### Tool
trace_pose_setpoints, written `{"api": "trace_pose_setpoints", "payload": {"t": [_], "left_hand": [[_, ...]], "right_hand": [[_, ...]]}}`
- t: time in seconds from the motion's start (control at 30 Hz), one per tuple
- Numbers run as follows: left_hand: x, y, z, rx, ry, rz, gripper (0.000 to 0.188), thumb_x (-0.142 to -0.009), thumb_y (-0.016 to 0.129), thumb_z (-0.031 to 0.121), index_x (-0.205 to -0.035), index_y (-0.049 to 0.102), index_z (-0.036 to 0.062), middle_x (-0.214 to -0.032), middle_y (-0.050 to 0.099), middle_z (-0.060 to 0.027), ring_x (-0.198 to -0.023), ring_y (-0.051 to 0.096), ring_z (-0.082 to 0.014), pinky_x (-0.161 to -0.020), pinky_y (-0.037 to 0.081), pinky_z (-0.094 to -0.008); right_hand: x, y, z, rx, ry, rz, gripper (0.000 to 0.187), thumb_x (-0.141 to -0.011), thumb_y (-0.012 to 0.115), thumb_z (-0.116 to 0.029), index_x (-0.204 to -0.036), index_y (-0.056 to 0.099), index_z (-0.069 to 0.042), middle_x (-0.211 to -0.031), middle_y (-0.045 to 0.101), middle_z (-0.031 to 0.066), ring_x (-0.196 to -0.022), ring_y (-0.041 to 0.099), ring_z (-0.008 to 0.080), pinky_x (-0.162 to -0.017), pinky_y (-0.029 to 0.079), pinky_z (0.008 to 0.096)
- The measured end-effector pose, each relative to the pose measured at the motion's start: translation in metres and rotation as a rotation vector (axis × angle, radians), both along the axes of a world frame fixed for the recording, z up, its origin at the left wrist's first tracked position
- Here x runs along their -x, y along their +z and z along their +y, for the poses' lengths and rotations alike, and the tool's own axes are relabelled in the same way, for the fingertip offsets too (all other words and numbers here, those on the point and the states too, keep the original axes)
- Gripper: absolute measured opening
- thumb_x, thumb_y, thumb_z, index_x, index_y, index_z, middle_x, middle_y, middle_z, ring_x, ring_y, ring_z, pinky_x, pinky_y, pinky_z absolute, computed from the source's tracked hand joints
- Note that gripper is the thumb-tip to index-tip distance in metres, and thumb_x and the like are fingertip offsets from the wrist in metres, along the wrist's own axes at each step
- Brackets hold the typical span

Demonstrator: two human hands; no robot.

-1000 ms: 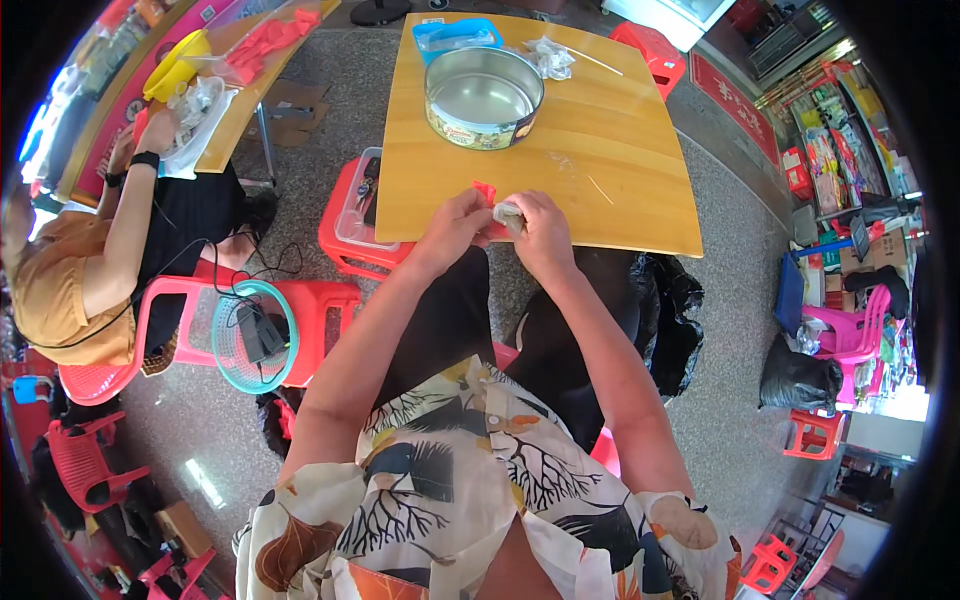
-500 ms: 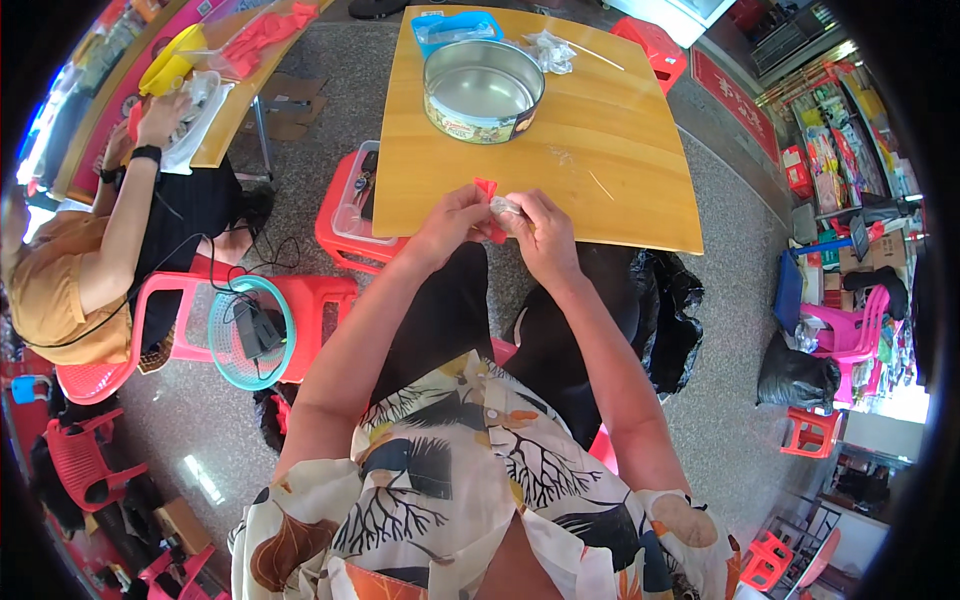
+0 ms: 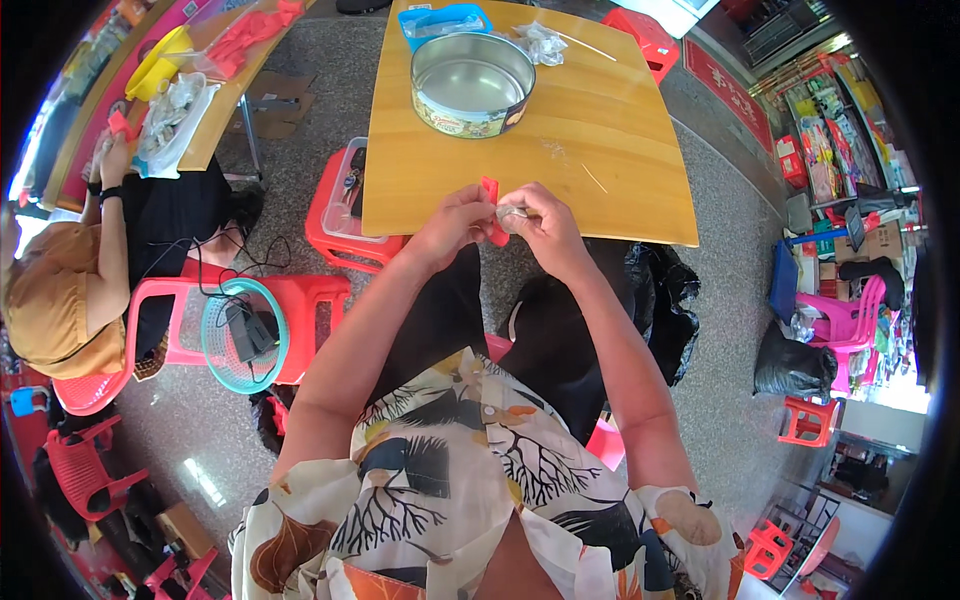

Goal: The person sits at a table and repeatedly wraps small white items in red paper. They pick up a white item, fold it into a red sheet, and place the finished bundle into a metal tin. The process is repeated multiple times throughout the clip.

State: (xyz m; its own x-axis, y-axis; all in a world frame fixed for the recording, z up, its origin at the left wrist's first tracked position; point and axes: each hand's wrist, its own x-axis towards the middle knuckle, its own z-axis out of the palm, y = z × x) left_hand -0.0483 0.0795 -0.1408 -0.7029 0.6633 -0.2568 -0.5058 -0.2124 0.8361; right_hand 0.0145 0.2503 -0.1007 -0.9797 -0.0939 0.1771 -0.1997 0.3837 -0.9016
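Note:
Just off the table's near edge my hands meet, closed. My left hand (image 3: 452,228) pinches a small red packet or strip (image 3: 491,188), whose ends stick out above and below the fingers. My right hand (image 3: 550,230) grips a small crumpled, clear plastic-like piece (image 3: 512,213) against the red one; its exact kind is too small to make out. Beyond them, a round open metal tin (image 3: 470,120) with a printed side stands on the wooden table (image 3: 600,120). Its visible inside looks bare silver.
A blue tray (image 3: 410,32) and crumpled clear plastic (image 3: 540,45) lie at the table's back. On a red stool at left is a clear box (image 3: 350,215). A green basket (image 3: 215,350) holds a black adapter. A co-worker (image 3: 65,290) sits at the left table.
The view has shifted slightly, so the table and tin appear further left. My hands stay together, fingers slightly rearranged on the pieces. The co-worker's hands have drawn back toward their body.

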Motion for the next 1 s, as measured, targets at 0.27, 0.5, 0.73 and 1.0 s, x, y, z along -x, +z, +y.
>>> {"api": "trace_pose_setpoints", "payload": {"t": [0.27, 0.5, 0.73, 1.0], "left_hand": [[-0.002, 0.009, 0.005, 0.031, 0.002, 0.102, 0.007, -0.094, 0.053, 0.017, -0.092, 0.055, 0.0107, -0.080, 0.056, 0.0021, -0.070, 0.053, -0.0055, -0.065, 0.043, -0.0203], [-0.002, 0.001, 0.004, -0.048, -0.045, -0.012, 0.008, -0.095, 0.053, 0.019, -0.093, 0.055, 0.0114, -0.079, 0.053, 0.0033, -0.071, 0.050, -0.0054, -0.067, 0.042, -0.0206], [0.001, -0.004, 0.010, 0.012, -0.004, 0.021, 0.008, -0.093, 0.051, 0.019, -0.090, 0.054, 0.0118, -0.079, 0.052, 0.0036, -0.070, 0.049, -0.0062, -0.065, 0.041, -0.0208], [0.002, -0.008, 0.010, 0.299, 0.009, 0.591, 0.011, -0.094, 0.050, 0.013, -0.085, 0.051, 0.0060, -0.074, 0.053, -0.0005, -0.066, 0.049, -0.0107, -0.059, 0.039, -0.0255]], "right_hand": [[0.001, -0.004, 0.001, -0.014, -0.082, 0.095, 0.015, -0.086, 0.064, -0.003, -0.101, 0.062, -0.002, -0.085, 0.060, 0.0078, -0.084, 0.064, 0.0168, -0.072, 0.052, 0.0285], [-0.004, 0.012, -0.009, -0.012, -0.171, 0.031, 0.015, -0.085, 0.063, 0.000, -0.100, 0.062, -0.002, -0.084, 0.059, 0.0095, -0.080, 0.064, 0.0180, -0.071, 0.052, 0.0315], [-0.002, -0.022, 0.000, -0.036, -0.008, 0.209, 0.012, -0.087, 0.061, 0.003, -0.099, 0.059, -0.001, -0.092, 0.058, 0.0056, -0.078, 0.062, 0.0164, -0.071, 0.052, 0.0261], [-0.004, -0.011, -0.008, -0.174, -0.176, 0.110, 0.019, -0.079, 0.067, 0.001, -0.095, 0.059, -0.002, -0.090, 0.059, 0.0085, -0.077, 0.062, 0.0175, -0.066, 0.052, 0.0274]]}}
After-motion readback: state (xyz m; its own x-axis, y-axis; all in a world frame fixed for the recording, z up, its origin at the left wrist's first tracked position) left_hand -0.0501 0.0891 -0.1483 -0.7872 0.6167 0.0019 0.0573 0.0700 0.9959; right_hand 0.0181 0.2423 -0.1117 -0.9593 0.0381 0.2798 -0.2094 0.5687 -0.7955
